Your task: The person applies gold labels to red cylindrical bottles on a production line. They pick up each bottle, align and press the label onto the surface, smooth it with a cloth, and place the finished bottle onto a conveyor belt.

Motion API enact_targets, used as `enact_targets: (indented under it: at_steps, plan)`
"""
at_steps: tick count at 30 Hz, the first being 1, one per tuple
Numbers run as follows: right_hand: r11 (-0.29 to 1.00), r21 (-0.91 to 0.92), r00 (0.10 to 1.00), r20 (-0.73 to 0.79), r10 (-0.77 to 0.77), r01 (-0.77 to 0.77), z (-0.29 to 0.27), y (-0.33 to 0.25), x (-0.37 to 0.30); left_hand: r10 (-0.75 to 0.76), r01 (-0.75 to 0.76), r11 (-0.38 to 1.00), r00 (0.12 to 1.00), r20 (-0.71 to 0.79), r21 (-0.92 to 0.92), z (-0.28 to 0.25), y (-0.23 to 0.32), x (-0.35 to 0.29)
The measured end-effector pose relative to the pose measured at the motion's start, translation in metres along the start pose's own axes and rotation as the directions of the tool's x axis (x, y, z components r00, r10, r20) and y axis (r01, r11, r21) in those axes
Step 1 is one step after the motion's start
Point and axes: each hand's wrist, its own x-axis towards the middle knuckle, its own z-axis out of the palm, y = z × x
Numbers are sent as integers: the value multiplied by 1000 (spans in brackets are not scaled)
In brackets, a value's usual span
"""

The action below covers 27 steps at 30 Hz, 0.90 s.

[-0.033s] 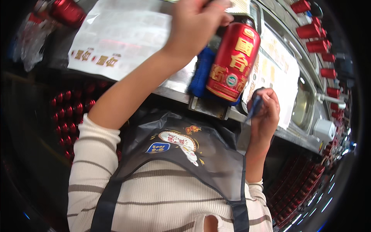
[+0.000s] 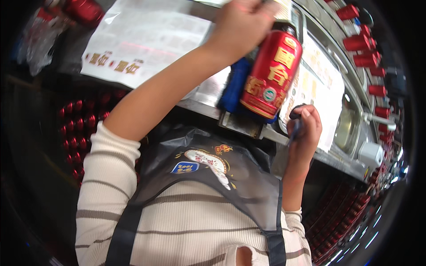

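A red bottle [image 2: 275, 73] with gold lettering lies tilted on blue cloth padding [image 2: 233, 86] at the bench edge, its dark neck pointing away. My left hand [image 2: 244, 26] reaches across to the neck end, fingers curled together. A small dark bit shows at its fingertips, cut off by the upper edge, too little to name. My right hand [image 2: 307, 126] is close to the bottle's base on the right, closed around a small tool [image 2: 298, 126] with a black rounded end and a bluish, blurred lower part. It is apart from the bottle.
A white sheet of gold and red decals [image 2: 133, 48] lies at left. More decal sheets [image 2: 317, 93] lie right of the bottle, before a metal basin [image 2: 348, 126]. Red bottles [image 2: 359, 42] line the far right; several more [image 2: 73, 133] stand below the bench.
The bottle and bench sit slightly lower and further right in view. My left hand has shifted right along with them. My right hand keeps its hold on the small tool.
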Motion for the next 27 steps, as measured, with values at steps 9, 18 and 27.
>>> enact_targets:
  at_steps: [9,18,27]
  plan:
    - [645,-552,849,347,-399,529,29,35,17,-183,53,918,936,300,394,75,-16,60]
    - [681,-491,839,346,-419,543,23,32,5,-128,106,981,983,134,161,64,-20,34]
    - [741,-15,367,875,-316,672,67,-17,19,6,-6,997,1000,7,75,-179,60,-87]
